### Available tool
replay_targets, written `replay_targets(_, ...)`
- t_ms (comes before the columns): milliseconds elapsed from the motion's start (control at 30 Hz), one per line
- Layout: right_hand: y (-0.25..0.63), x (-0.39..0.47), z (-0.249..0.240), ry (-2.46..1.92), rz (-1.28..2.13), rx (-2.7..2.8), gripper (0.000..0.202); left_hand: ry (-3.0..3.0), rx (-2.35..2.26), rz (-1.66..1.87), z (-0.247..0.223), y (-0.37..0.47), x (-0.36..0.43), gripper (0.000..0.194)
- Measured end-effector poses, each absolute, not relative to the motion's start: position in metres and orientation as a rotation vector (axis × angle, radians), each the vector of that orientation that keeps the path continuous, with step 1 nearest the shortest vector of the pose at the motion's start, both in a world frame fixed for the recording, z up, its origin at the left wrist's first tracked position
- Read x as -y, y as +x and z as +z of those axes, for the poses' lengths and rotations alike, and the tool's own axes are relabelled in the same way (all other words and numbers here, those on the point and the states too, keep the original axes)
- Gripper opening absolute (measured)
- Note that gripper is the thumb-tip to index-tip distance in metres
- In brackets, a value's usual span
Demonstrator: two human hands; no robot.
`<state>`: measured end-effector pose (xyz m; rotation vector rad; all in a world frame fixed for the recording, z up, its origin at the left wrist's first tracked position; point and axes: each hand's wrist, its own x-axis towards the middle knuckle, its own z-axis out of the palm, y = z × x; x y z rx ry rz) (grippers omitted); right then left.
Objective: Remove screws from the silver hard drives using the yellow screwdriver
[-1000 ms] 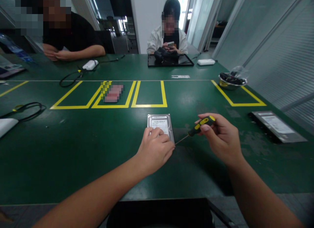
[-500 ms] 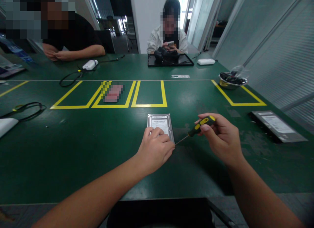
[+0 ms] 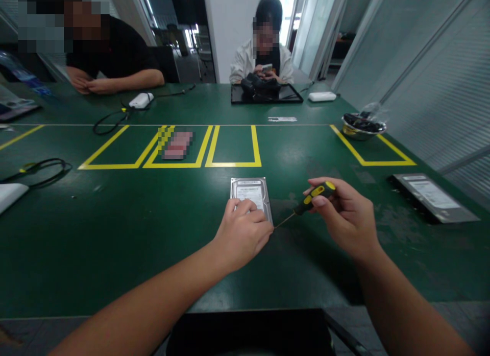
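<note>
A silver hard drive [image 3: 248, 189] with a white label lies on the green table [image 3: 153, 233] in front of me. My left hand [image 3: 243, 233] is closed over its near part and hides that end. In my right hand [image 3: 344, 213] is a yellow and black screwdriver [image 3: 316, 196], gripped by the handle between thumb and fingers. Its thin shaft slants down to the left, and the tip is at the drive's near right corner, beside my left fingertips. Whether the tip touches a screw cannot be made out.
A second drive [image 3: 432, 198] lies at the right. Behind it stands a metal bowl [image 3: 363, 127] of dark items. A black tray [image 3: 294, 96], white boxes, cables and a blurred pink object [image 3: 178, 145] are further off. Two people sit across the table.
The screwdriver handle has turned slightly in my right hand. My left hand and the drive look the same.
</note>
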<state>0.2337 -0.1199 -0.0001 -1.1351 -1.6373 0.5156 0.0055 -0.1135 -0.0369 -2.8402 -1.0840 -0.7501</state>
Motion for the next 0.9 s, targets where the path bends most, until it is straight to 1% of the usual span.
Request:
replay_targets(567,0.232,0.118,-0.001,-1.113,0.555,1.579,0.021,-2.832,1.071,-0.748,-0.039,0.005,0.113,0.008)
replay_targets(633,0.232,0.117,-0.003,-1.109,0.554,1.570,0.024,-2.830,1.072,-0.751,-0.040,0.005,0.113,0.008)
replay_targets(767,0.233,0.116,-0.007,-1.073,0.511,1.528,0.037,-2.832,1.069,-0.757,-0.040,0.006,0.113,0.010)
replay_targets(900,0.234,0.117,-0.009,-1.121,0.419,1.574,0.035,-2.846,1.072,-0.759,-0.040,0.006,0.113,0.010)
